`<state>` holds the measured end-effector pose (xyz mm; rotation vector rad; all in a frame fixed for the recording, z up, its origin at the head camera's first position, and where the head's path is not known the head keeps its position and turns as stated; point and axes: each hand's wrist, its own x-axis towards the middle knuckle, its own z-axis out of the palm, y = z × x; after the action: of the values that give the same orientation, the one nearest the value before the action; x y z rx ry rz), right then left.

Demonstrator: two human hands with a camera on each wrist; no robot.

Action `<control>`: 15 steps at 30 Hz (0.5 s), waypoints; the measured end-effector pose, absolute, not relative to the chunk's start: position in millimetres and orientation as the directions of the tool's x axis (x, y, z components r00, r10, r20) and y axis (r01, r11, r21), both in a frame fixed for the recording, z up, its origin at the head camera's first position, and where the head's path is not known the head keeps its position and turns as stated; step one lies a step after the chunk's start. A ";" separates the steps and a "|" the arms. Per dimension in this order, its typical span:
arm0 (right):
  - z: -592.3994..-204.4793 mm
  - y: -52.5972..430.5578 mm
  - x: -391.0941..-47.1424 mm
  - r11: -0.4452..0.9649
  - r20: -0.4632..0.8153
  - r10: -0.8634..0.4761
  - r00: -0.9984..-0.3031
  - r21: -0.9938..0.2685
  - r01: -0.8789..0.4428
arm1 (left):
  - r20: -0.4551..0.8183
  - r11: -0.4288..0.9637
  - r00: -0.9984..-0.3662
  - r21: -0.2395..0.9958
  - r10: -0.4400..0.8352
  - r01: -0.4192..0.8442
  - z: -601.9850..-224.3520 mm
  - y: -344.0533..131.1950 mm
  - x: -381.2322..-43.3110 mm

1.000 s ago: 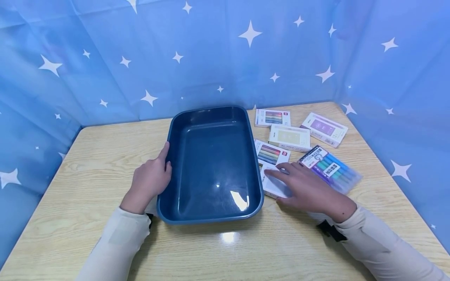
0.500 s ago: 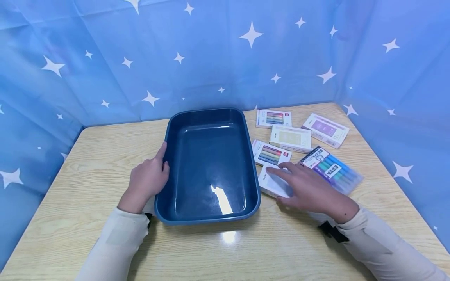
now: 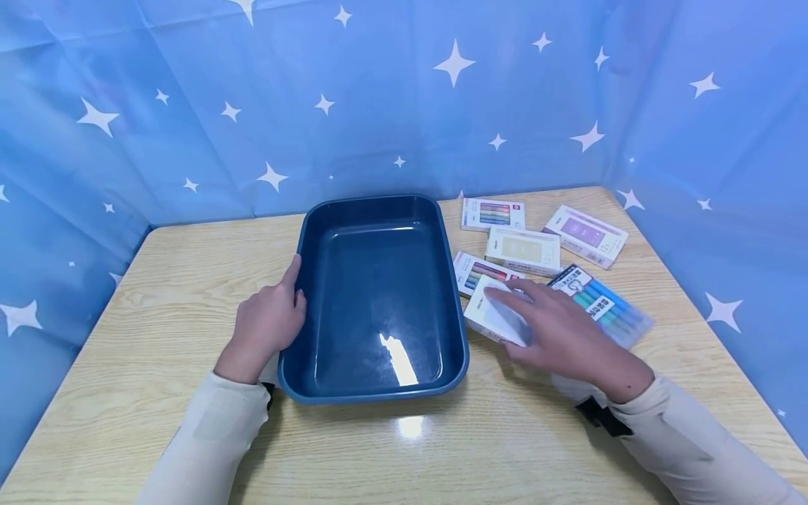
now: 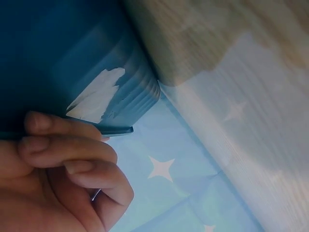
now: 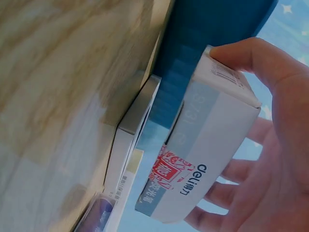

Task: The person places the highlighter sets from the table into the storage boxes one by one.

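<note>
Two forearms in pale, softly creased sleeves [image 3: 214, 435] reach in from the near edge, black straps [image 3: 603, 416] at the wrists, above a worktop [image 3: 158, 322] of light, streaky wood grain. The left hand [image 3: 268, 319] holds the left side of a blue tray [image 3: 379, 301], its index finger stretched along the rim and other fingers curled beneath the lip. That tray is deep, glossy and rounded at the corners, with a ragged white patch [image 4: 99, 96] on its outer wall. On its other side the right hand [image 3: 562, 333], back upward, grips a white box [image 3: 497, 312] between thumb and fingers; the box sits tilted, just beside the tray, its smooth card bearing a red seal [image 5: 170, 168]. Right of that hand lies a clear plastic pen pack [image 3: 609, 305]. Farther back rest a thin striped box [image 3: 476, 272], a cream-panelled box [image 3: 522, 249], a purple-panelled box [image 3: 585, 235] and a second striped box [image 3: 493, 213]. Behind hangs a blue, star-printed curtain [image 3: 404, 84], shallowly creased.
</note>
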<state>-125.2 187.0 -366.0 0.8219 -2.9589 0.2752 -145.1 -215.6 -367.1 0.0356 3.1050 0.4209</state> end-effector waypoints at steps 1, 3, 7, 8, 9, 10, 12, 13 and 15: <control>-365.6 187.0 -125.3 0.841 0.110 -0.505 -0.856 -0.159 -0.517 | -0.005 0.964 -1.000 0.265 0.024 0.021 -366.9 -215.6 -145.2; -365.0 186.8 -125.4 0.841 0.126 -0.501 -0.856 -0.162 -0.516 | -0.006 0.965 -1.000 0.261 0.023 0.021 -366.8 -215.9 -145.4; -364.8 186.3 -125.0 0.846 0.154 -0.485 -0.861 -0.167 -0.507 | -0.001 0.966 -1.000 0.256 0.024 0.022 -367.5 -216.3 -145.5; -364.8 186.1 -125.0 0.847 0.158 -0.481 -0.862 -0.171 -0.504 | -0.001 0.967 -1.000 0.254 0.023 0.022 -367.7 -216.3 -145.4; -365.0 186.2 -124.9 0.847 0.163 -0.479 -0.862 -0.173 -0.503 | 0.000 0.967 -1.000 0.253 0.023 0.022 -368.0 -216.2 -145.4; -364.9 186.0 -124.9 0.847 0.168 -0.476 -0.863 -0.176 -0.502 | 0.000 0.967 -1.000 0.254 0.022 0.021 -368.1 -216.0 -145.3; -365.4 186.0 -125.1 0.847 0.186 -0.470 -0.863 -0.182 -0.500 | 0.000 0.967 -1.000 0.252 0.020 0.019 -368.3 -216.0 -145.3; -365.8 186.1 -125.1 0.847 0.199 -0.466 -0.862 -0.182 -0.500 | 0.000 0.968 -1.000 0.252 0.018 0.018 -368.2 -216.0 -145.3; -366.2 186.0 -125.5 0.845 0.227 -0.462 -0.857 -0.182 -0.504 | 0.001 0.967 -1.000 0.253 0.018 0.017 -368.5 -216.4 -145.3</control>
<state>-125.5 186.0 -366.2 0.7518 -2.8479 0.3514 -145.3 -216.4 -368.5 0.0275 3.1143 0.4013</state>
